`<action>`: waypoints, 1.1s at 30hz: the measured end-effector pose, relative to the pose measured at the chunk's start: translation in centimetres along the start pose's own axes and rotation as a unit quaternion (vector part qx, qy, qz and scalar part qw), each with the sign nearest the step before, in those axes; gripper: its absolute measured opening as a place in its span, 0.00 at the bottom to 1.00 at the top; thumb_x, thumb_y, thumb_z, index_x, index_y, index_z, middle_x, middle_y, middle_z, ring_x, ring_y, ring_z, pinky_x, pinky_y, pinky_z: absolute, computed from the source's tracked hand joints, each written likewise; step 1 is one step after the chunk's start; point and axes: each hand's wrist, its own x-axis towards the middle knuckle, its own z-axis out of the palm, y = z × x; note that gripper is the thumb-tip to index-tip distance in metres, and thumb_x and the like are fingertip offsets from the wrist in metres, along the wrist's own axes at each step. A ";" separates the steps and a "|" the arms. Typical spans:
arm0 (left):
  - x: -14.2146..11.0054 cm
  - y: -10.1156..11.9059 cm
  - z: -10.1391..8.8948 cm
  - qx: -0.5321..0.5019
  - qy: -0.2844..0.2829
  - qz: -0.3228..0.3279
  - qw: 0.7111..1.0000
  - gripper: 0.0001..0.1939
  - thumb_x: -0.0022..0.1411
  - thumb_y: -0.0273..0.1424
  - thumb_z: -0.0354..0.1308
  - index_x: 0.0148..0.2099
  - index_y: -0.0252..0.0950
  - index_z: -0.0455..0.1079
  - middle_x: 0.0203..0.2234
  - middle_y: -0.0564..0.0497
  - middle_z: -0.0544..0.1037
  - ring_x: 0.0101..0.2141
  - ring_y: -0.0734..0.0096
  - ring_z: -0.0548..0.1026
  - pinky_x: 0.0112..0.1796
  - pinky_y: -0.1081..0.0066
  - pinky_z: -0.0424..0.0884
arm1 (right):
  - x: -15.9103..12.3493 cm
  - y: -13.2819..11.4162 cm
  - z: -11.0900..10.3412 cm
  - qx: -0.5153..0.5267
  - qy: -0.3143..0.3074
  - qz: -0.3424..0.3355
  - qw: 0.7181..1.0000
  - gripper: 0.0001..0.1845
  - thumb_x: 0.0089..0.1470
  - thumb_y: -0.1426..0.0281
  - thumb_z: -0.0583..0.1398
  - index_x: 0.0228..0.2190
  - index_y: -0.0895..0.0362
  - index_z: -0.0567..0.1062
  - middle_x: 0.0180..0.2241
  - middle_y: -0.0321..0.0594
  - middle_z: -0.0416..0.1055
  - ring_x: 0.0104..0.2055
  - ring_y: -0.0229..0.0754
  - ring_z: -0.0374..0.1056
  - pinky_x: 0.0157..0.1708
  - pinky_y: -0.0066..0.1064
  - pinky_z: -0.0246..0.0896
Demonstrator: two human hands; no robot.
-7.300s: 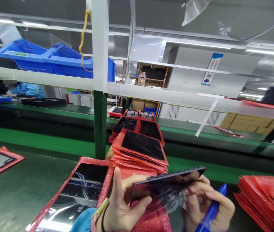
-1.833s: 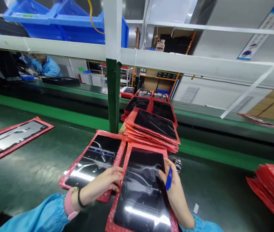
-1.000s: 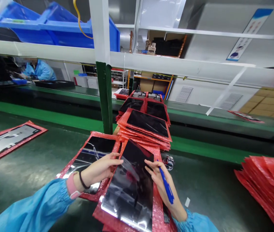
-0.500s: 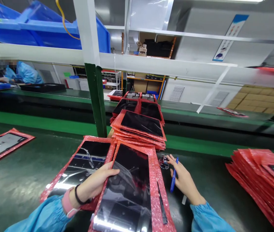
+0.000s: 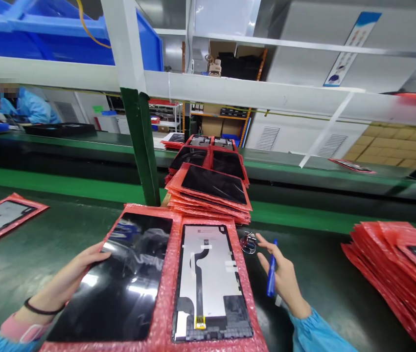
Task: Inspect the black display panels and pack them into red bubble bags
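My left hand (image 5: 85,264) grips the left edge of a glossy black screen panel (image 5: 120,278), thumb on top, fingers hidden beneath. Pink bubble wrap (image 5: 162,288) shows under and around that panel. Beside it on the right lies another screen panel (image 5: 213,274), back side up, with a grey plate, a dark ribbon cable and white tape pieces. A blue pen (image 5: 272,271) is tucked between the fingers of my right hand (image 5: 285,278). Its index finger and thumb reach toward a small shiny round object (image 5: 248,243) on the bench, whose kind I cannot make out.
A stack of wrapped panels (image 5: 211,188) stands ahead, against a green post (image 5: 140,146). More pink wrapped sheets (image 5: 387,278) are piled at the right. One wrapped panel (image 5: 2,220) lies at the left. Blue bins (image 5: 64,39) sit overhead; a co-worker in blue (image 5: 35,105) is far left.
My left hand has carried the black panel leftward, uncovering the back-side-up panel on the right. My right hand has shifted slightly right, still with the pen.
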 end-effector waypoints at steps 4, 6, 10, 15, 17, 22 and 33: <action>2.0 0.6 -1.8 -0.029 -0.032 -0.026 0.999 0.07 0.48 0.26 0.62 0.33 0.38 0.75 0.27 0.56 0.83 0.33 0.59 0.80 0.39 0.64 0.74 | -1.1 -2.9 1.0 0.119 -0.059 0.048 0.990 0.20 0.63 0.56 0.51 0.29 0.54 0.75 0.31 0.47 0.81 0.36 0.52 0.78 0.44 0.44 0.69; 2.7 1.3 -1.5 -0.012 -0.038 -0.023 0.999 0.06 0.47 0.24 0.62 0.32 0.36 0.74 0.27 0.52 0.83 0.31 0.58 0.80 0.38 0.63 0.74 | -1.7 -4.3 1.8 0.183 -0.102 0.066 0.976 0.25 0.64 0.52 0.45 0.33 0.55 0.74 0.21 0.43 0.78 0.25 0.50 0.76 0.35 0.42 0.71; 4.2 2.6 0.0 0.029 -0.030 0.014 0.999 0.15 0.41 0.22 0.63 0.36 0.35 0.72 0.26 0.49 0.82 0.29 0.56 0.80 0.35 0.63 0.75 | -2.5 -6.5 3.5 0.272 -0.145 0.118 0.944 0.30 0.60 0.43 0.37 0.42 0.51 0.64 0.21 0.37 0.74 0.16 0.44 0.69 0.19 0.35 0.64; 5.9 3.9 0.9 0.111 0.053 0.109 0.986 0.17 0.42 0.24 0.62 0.39 0.36 0.71 0.33 0.47 0.81 0.41 0.52 0.79 0.43 0.62 0.73 | -2.9 -7.4 4.7 0.222 -0.131 0.140 0.956 0.21 0.54 0.50 0.60 0.24 0.54 0.66 0.19 0.34 0.67 0.19 0.36 0.61 0.21 0.28 0.55; 5.9 4.1 1.3 0.138 0.089 0.155 0.974 0.17 0.42 0.25 0.63 0.38 0.38 0.70 0.42 0.45 0.79 0.56 0.47 0.69 0.53 0.61 0.67 | -3.0 -7.4 4.9 0.183 -0.111 0.135 0.968 0.21 0.49 0.54 0.65 0.19 0.54 0.64 0.17 0.32 0.63 0.19 0.35 0.57 0.22 0.28 0.52; 3.1 2.9 4.9 0.162 0.043 0.208 0.964 0.21 0.44 0.30 0.65 0.43 0.38 0.71 0.52 0.43 0.74 0.57 0.48 0.66 0.58 0.60 0.60 | -3.3 -7.4 5.2 0.110 -0.093 0.113 0.983 0.22 0.48 0.61 0.63 0.15 0.53 0.58 0.15 0.29 0.54 0.19 0.35 0.50 0.22 0.29 0.44; -4.0 0.2 12.7 -0.023 -0.211 -0.046 0.976 0.19 0.44 0.26 0.68 0.41 0.35 0.73 0.42 0.46 0.74 0.41 0.64 0.74 0.48 0.62 0.70 | -3.4 -7.7 5.1 0.089 -0.108 0.101 0.985 0.20 0.47 0.67 0.62 0.14 0.54 0.56 0.15 0.28 0.52 0.19 0.34 0.50 0.24 0.30 0.44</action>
